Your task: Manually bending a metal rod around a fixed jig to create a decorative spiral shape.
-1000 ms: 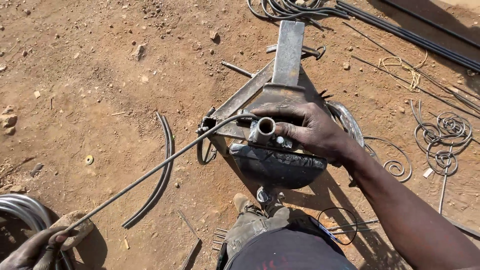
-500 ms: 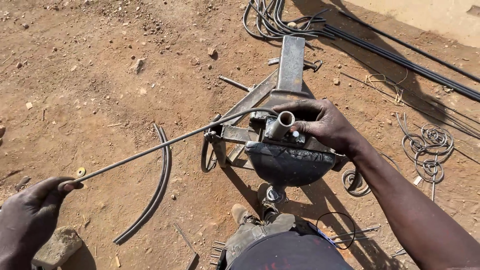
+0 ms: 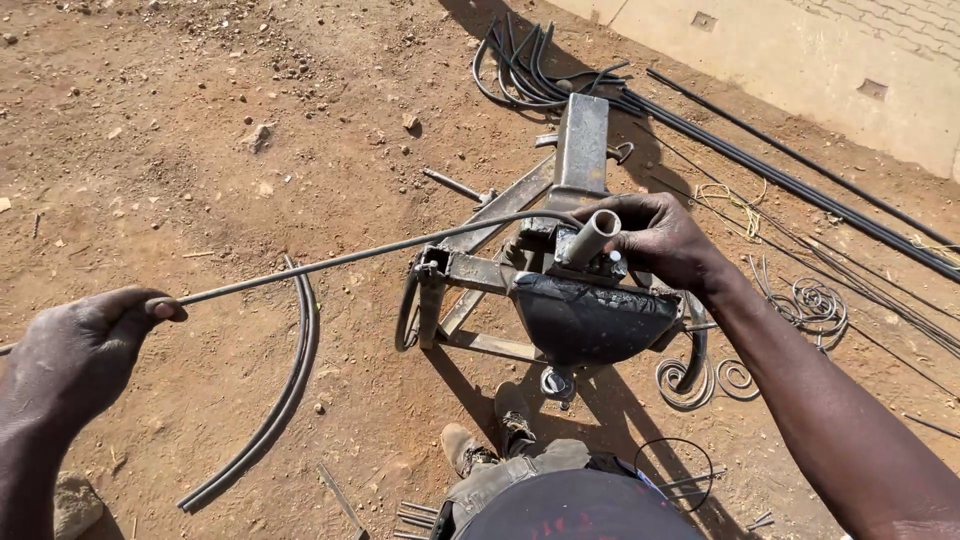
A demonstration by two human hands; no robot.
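**Rod swings wider at the bending jig**

Since a second ago the left hand (image 3: 85, 350) has risen from the lower corner of the view and drawn the thin steel rod (image 3: 350, 258) up with it, so the rod now runs almost level across the dirt instead of slanting steeply down. That hand is closed in a fist around the rod's near end, thumb pressed on top. From there the rod stretches away to the right hand (image 3: 655, 238), curving as it meets the metal bending jig (image 3: 560, 290). The right hand is curled over the jig's top, fingers wrapped beside a short upright pipe (image 3: 592, 236) just to its left; whether it also pinches the rod cannot be told. Below the left hand's reach, between the two hands, a pair of curved bars (image 3: 290, 390) lies on the ground. Finished scroll pieces (image 3: 815, 305) rest just beyond the right forearm, and long straight rods (image 3: 800, 180) lie farther off past the right hand
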